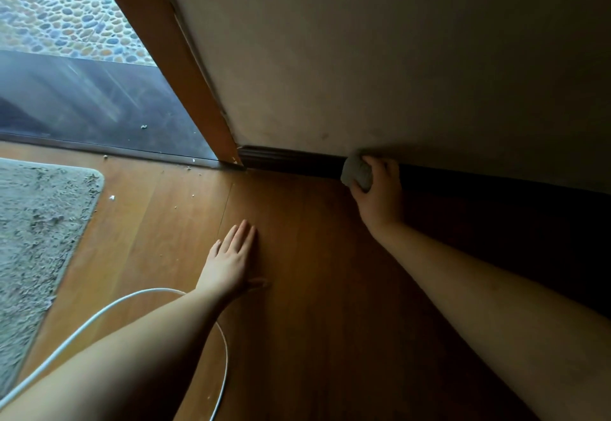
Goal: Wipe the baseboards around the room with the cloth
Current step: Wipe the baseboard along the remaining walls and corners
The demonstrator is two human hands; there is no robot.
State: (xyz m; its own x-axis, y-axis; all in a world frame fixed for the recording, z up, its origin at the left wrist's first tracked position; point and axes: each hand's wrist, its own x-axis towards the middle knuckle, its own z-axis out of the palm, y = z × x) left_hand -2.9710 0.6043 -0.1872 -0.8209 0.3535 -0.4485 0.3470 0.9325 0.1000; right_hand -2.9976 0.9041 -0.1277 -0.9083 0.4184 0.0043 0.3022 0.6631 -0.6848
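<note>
A dark brown baseboard [291, 161] runs along the foot of the pale wall, from the wooden door frame toward the right. My right hand [380, 192] grips a bunched grey cloth [357, 172] and holds it against the baseboard's top edge. My left hand [231, 258] lies flat on the wooden floor, fingers straight and together, well to the left of the cloth. To the right of my right hand the baseboard sinks into shadow.
A wooden door frame [185, 67] stands at the baseboard's left end, beside a glass pane with pebbles outside. A shaggy grey rug [39, 232] lies at the left. A white cable [139, 301] loops over the floor near my left arm. Small crumbs dot the floor by the threshold.
</note>
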